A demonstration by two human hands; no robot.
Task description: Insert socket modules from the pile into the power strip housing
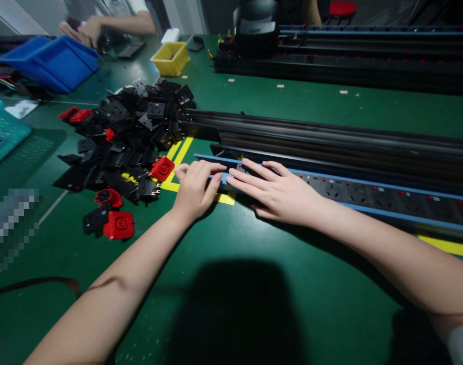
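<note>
A long black power strip [332, 188] with blue edges lies across the green table, with black socket modules set along its channel. At its left end, my left hand [195, 190] is closed around the channel, thumb on the near edge and fingers on the far one. My right hand [279, 195] rests flat on the strip just to the right, fingers spread and covering several sockets. Near my left hand a red socket module [162, 168] sits at the edge of a heap of black socket modules [130, 132]. Another red socket module [119, 225] lies closer to me.
Behind the strip run black rails [292, 129]. A yellow bin [171, 59], a blue bin [50, 61] and a turquoise basket [5, 134] stand to the left. Across the table are a person's hands [86, 31] and more long black strips [341, 71]. Yellow tape [448, 246] marks the tabletop.
</note>
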